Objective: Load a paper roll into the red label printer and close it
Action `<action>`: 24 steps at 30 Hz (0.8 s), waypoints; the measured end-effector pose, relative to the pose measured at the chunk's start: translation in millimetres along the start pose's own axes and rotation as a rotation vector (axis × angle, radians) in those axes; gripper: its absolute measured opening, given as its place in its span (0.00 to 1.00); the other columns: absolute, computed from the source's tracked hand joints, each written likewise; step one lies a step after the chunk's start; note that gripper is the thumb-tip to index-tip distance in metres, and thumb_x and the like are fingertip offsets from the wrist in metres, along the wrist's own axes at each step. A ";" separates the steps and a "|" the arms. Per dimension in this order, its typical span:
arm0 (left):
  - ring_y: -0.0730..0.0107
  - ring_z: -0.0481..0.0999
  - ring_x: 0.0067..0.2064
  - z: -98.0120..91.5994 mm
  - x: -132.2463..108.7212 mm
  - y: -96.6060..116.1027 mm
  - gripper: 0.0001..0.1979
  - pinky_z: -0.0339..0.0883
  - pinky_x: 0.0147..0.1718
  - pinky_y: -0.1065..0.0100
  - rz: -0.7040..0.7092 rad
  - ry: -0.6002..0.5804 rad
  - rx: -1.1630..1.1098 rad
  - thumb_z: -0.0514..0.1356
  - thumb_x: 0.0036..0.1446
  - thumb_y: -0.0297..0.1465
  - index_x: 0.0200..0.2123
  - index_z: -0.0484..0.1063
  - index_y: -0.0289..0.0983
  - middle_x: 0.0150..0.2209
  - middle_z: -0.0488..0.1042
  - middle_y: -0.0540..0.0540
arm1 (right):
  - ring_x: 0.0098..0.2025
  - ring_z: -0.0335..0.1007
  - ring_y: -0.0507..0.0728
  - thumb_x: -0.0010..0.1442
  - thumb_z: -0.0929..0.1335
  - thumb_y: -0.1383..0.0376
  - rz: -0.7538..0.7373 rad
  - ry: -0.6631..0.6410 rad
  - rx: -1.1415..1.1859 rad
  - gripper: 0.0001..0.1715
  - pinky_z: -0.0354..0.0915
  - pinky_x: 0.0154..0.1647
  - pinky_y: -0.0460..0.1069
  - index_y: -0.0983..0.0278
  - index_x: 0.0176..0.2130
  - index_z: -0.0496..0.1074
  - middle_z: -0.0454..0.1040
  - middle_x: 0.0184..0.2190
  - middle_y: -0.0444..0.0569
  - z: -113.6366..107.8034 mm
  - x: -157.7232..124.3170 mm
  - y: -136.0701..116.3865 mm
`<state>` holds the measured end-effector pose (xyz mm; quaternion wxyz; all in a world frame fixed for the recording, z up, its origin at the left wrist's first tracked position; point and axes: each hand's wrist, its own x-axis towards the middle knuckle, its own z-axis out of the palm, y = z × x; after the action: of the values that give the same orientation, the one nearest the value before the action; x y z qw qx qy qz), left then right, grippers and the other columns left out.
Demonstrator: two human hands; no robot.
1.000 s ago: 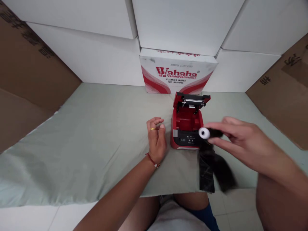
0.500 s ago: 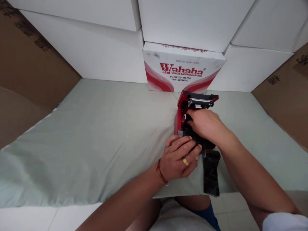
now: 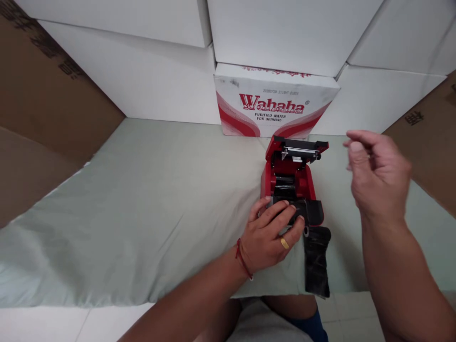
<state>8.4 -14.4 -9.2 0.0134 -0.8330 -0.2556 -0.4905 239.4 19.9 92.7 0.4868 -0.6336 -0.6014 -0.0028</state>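
Note:
A red and black printer-like device [image 3: 309, 183] stands on the cloth with its lid [image 3: 297, 146] raised toward the back. Inside it lie dark shiny rolls [image 3: 284, 185]. My left hand [image 3: 272, 230], with a gold ring, rests with fingers spread over the front left part of the device. Beside its front right corner, a crumpled black strip [image 3: 316, 261] hangs toward the table edge from a small roll. My right hand [image 3: 379, 168] is raised to the right of the device, away from it, fingers curled and slightly parted, with nothing visible in them.
Pale green cloth [image 3: 160, 190] covers the table. A white and red Wahaha carton [image 3: 274, 107] stands behind the device, against stacked white boxes [image 3: 142, 71]. Brown cardboard boxes flank the table at left [image 3: 53, 104] and right [image 3: 434, 137].
My right hand has come out of the device and moved right, uncovering the dark rolls inside. My left hand stays on the front, its fingers a little more spread.

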 end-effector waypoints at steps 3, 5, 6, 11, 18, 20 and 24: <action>0.61 0.82 0.61 0.3 0.5 -0.7 0.11 0.57 0.76 0.53 -0.002 0.015 0.037 0.61 0.70 0.28 0.52 0.80 0.41 0.51 0.87 0.44 | 0.61 0.81 0.64 0.76 0.68 0.46 -0.032 -0.088 0.062 0.28 0.77 0.61 0.62 0.55 0.66 0.77 0.80 0.64 0.56 16.0 4.2 12.7; 0.61 0.80 0.62 0.3 0.7 -1.4 0.11 0.57 0.76 0.53 -0.008 0.037 0.055 0.61 0.70 0.28 0.53 0.80 0.41 0.51 0.87 0.44 | 0.67 0.77 0.64 0.77 0.67 0.47 -0.065 -0.165 0.093 0.27 0.72 0.70 0.65 0.55 0.66 0.77 0.80 0.66 0.55 23.9 2.6 14.3; 0.60 0.80 0.62 0.2 0.8 -1.7 0.12 0.57 0.76 0.52 -0.011 0.043 0.060 0.62 0.70 0.29 0.53 0.80 0.41 0.50 0.86 0.43 | 0.68 0.76 0.64 0.78 0.66 0.48 -0.081 -0.170 0.094 0.25 0.70 0.72 0.66 0.54 0.65 0.78 0.80 0.65 0.55 25.5 0.2 13.6; 0.59 0.79 0.63 0.7 -0.4 -2.2 0.13 0.59 0.75 0.52 -0.012 0.033 0.062 0.63 0.69 0.29 0.54 0.80 0.42 0.50 0.84 0.44 | 0.64 0.79 0.64 0.79 0.65 0.52 -0.170 -0.164 0.012 0.23 0.73 0.70 0.65 0.54 0.63 0.81 0.83 0.61 0.55 14.1 -22.3 5.9; 0.58 0.76 0.66 4.5 -3.9 -0.8 0.14 0.59 0.76 0.51 -0.027 0.090 0.090 0.65 0.68 0.30 0.54 0.81 0.45 0.51 0.82 0.43 | 0.68 0.78 0.65 0.78 0.67 0.62 -0.296 -0.253 -0.040 0.24 0.71 0.73 0.66 0.55 0.68 0.77 0.82 0.65 0.56 -4.6 -61.1 10.6; 0.57 0.76 0.67 5.2 -5.1 -0.1 0.14 0.59 0.76 0.51 -0.035 0.083 0.086 0.66 0.67 0.30 0.54 0.82 0.46 0.53 0.81 0.43 | 0.70 0.78 0.64 0.76 0.67 0.66 -0.336 -0.270 -0.033 0.25 0.69 0.75 0.67 0.55 0.68 0.77 0.83 0.65 0.55 -4.5 -70.9 17.0; 0.57 0.76 0.68 5.1 -7.3 0.0 0.15 0.58 0.77 0.51 -0.039 0.066 0.070 0.67 0.66 0.30 0.55 0.81 0.46 0.53 0.81 0.44 | 0.66 0.81 0.63 0.73 0.68 0.72 -0.393 -0.228 0.021 0.25 0.72 0.72 0.65 0.56 0.64 0.80 0.86 0.60 0.53 3.2 -84.2 28.7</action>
<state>9.7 -16.0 -17.9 0.0414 -0.8102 -0.2880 -0.5088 236.2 -36.4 23.9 0.4124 -0.4952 -0.7644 -0.0195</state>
